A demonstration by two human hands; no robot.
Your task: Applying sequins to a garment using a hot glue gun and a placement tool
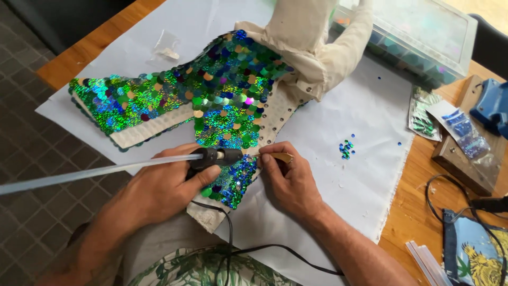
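Starting at 9 o'clock: a clear glue stick (90,173) is jutting out long from the back of the glue gun (214,157), so it's feeding w/o being touched. Left hand (159,190) is wrapping the gun, fingers clenched round its body, nozzle aiming toward 3 o'clock at the edge of the sequin piece (211,95), which is lying flat mid-sheet on the white paper (349,185), prob. so drips are landing on paper, not the wooden table (413,212). Gun's black cord (248,249) is trailing toward 6 o'clock, clear of the work. Right hand (291,182), just beside the nozzle, is pinching a small gold sequin (281,157) betw. thumb and fingertips, holding it right at the glue spot. At 3 o'clock, loose blue-green sequins (346,149) are sitting within easy reach; further out, sequin packets (444,124). At 1 o'clock, a clear plastic box (423,32) is waiting behind the cream fabric (312,37).
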